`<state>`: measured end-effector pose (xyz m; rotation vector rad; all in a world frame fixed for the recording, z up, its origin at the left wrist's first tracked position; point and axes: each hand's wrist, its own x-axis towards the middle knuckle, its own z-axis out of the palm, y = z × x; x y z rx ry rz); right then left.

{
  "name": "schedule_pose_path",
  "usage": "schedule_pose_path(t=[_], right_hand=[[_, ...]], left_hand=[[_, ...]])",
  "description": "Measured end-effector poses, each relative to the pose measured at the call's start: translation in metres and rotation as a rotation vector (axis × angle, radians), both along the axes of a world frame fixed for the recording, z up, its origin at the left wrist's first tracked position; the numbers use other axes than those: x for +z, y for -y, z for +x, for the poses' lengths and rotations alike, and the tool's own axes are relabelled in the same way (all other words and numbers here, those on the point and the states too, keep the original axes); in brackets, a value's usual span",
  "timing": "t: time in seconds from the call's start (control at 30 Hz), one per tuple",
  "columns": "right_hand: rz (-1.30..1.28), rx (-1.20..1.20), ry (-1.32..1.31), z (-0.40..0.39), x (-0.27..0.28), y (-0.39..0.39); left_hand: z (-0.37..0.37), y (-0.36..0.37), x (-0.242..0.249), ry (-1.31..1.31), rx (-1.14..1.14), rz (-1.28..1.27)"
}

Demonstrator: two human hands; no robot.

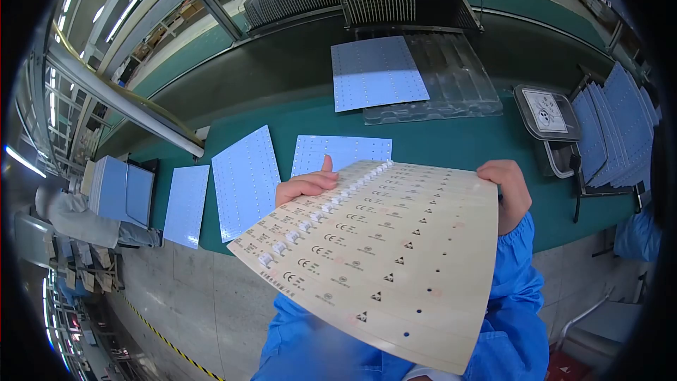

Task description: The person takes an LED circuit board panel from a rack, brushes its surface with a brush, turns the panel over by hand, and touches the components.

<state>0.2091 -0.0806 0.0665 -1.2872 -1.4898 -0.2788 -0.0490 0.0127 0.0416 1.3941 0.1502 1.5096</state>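
A large circuit board panel [395,254] is held tilted in front of my body, its off-white face towards me. Rows of printed CE marks and warning triangles cover it, and a line of small white connectors [303,226] runs along its far left part. My left hand [308,186] grips the far left edge, fingers over the face near the connectors. At the far right corner my right hand [509,194] pinches the edge, with the fingertips on top. Just beyond the panel lies a pale blue board [342,147], partly covered by it.
More blue boards [245,180] lie on the green table [451,142] to the left. Another blue board [377,70] rests on a clear plastic tray [462,77]. Racks of boards [610,130] stand right and left. A metal tin [546,116] sits at right. A person [77,215] is far left.
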Motion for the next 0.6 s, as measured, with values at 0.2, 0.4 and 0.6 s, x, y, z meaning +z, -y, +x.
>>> schedule_pose_path(t=[0.2,0.4,0.6], right_hand=[[0.006,0.007,0.008,-0.001,0.0,0.001],[0.009,0.018,0.013,-0.002,0.0,0.002],[0.026,0.031,0.022,-0.004,0.002,0.003]], left_hand=[[-0.005,-0.005,-0.007,0.001,-0.088,0.058],[-0.01,-0.011,-0.009,0.036,-0.149,0.073],[-0.021,-0.022,-0.016,0.028,-0.232,0.114]])
